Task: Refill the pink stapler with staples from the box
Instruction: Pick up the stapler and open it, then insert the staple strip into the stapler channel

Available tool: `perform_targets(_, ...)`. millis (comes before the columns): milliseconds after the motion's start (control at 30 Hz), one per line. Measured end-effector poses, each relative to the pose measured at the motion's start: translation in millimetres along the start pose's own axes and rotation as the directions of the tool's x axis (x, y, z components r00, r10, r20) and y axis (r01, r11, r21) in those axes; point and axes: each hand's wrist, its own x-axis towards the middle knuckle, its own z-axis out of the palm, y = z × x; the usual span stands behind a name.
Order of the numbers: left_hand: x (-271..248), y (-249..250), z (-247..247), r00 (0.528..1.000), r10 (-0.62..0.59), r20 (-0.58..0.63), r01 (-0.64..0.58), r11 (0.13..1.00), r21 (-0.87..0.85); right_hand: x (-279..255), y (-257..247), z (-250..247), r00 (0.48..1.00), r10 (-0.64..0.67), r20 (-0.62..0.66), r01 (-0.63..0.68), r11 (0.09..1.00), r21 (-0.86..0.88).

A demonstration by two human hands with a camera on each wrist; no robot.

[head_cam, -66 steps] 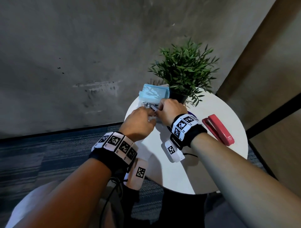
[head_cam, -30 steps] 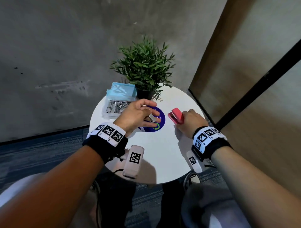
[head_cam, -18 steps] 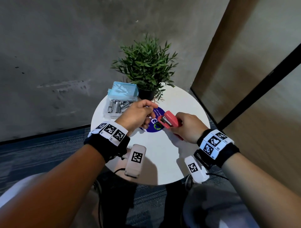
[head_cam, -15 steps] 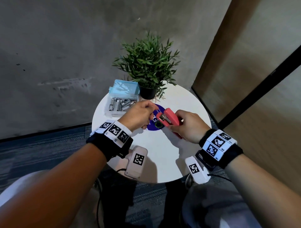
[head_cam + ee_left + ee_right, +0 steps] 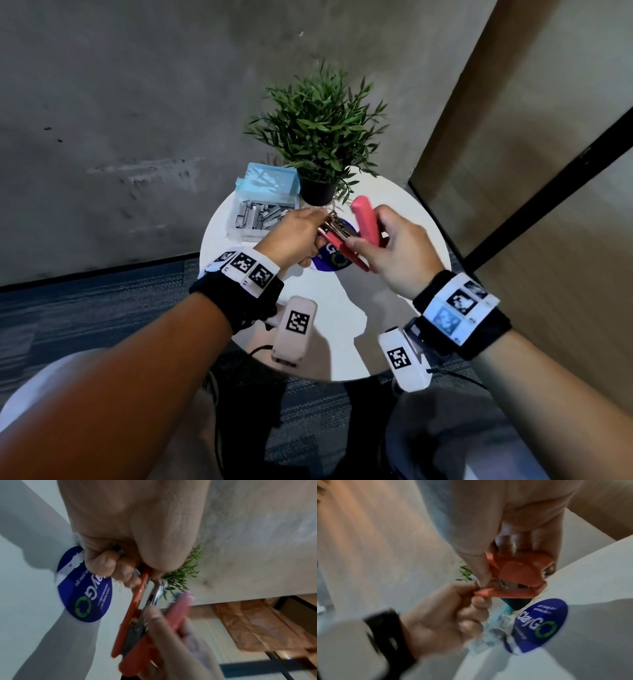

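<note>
The pink stapler [image 5: 363,219] is held above the round white table [image 5: 342,329], its cover swung up and the metal magazine [image 5: 337,226] bared. My right hand [image 5: 370,236] grips its hinge end, thumb on the magazine, fingers behind the cover. My left hand [image 5: 322,224] pinches the front end of the base and magazine. In the left wrist view the stapler [image 5: 135,601] runs from my left hand [image 5: 137,572] to the right hand's fingers [image 5: 171,635]. The right wrist view shows the stapler [image 5: 518,572] end on. The clear staple box [image 5: 255,219] sits open at the back left.
The box's light blue lid [image 5: 269,181] stands up behind it. A potted green plant [image 5: 318,137] stands at the table's back, right beside the box. A round blue sticker [image 5: 330,265] lies under the hands. A concrete wall is behind, a wooden panel to the right.
My right hand picked the stapler up from the table's right side and carried it to the middle; its cover swung open. My left hand left the box and took the stapler's front.
</note>
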Motion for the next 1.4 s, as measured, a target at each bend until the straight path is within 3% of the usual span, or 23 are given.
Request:
perform_targets(133,1.1,2.1,-10.7,0.998,-0.061,0.015,0.063,0.983,-0.174,3.6,-4.7,-10.1,0.995,0.056,-0.081,-0.027,0.946,0.323)
perform_targets(300,3.2,4.6,-17.5,0.996,-0.063,0.061,0.077,0.962,-0.263,-0.6,-9.2,-21.9,0.987,0.162,0.007,-0.119,0.697,0.707)
perform_targets(467,7.0,2.2,-20.4,0.997,-0.07,0.033,0.076,0.948,-0.31,-0.8,-2.8,-24.3,0.952,0.303,0.039,-0.211,0.56,0.801)
perform_targets(633,8.6,4.3,-24.4,0.995,-0.103,0.006,0.095,0.889,-0.449,0.5,0.3,-22.6,0.903,0.384,0.195,-0.297,0.226,0.928)
perform_targets(700,8.3,4.6,-23.4,0.995,-0.103,0.018,0.099,0.87,-0.483,-0.8,2.0,-17.8,0.879,0.385,0.281,-0.343,0.104,0.933)
perform_targets(833,3.1,2.2,-10.9,0.997,-0.056,0.052,0.072,0.912,-0.404,-4.6,-1.9,-10.2,0.86,0.315,0.402,-0.42,-0.013,0.908)
perform_targets(900,0.5,2.1,-6.2,0.998,-0.014,0.067,0.037,0.938,-0.344,-6.5,-4.5,-7.9,0.86,0.277,0.428,-0.442,-0.015,0.897)
perform_targets(1000,2.1,7.3,-12.7,0.996,0.034,0.081,-0.006,0.949,-0.315,-8.5,-4.8,-8.1,0.894,0.203,0.401,-0.419,0.057,0.906)
perform_targets(1133,5.8,14.4,-40.2,0.998,0.031,0.054,-0.01,0.939,-0.344,-11.7,-1.7,-17.9,0.926,0.08,0.368,-0.376,0.113,0.92)
perform_targets(1233,7.3,17.0,-59.8,0.999,0.041,0.005,-0.037,0.944,-0.328,-9.1,5.7,-27.7,0.946,0.218,0.238,-0.268,0.12,0.956)
perform_targets(1333,6.8,18.9,-67.5,0.996,0.09,-0.027,-0.094,0.96,-0.266,-1.9,14.9,-34.0,0.931,0.352,0.095,-0.228,0.359,0.905)
perform_targets(1400,4.7,19.6,-64.3,0.995,0.101,-0.012,-0.101,0.975,-0.198,0.4,21.9,-35.0,0.951,0.297,0.087,-0.264,0.632,0.729)
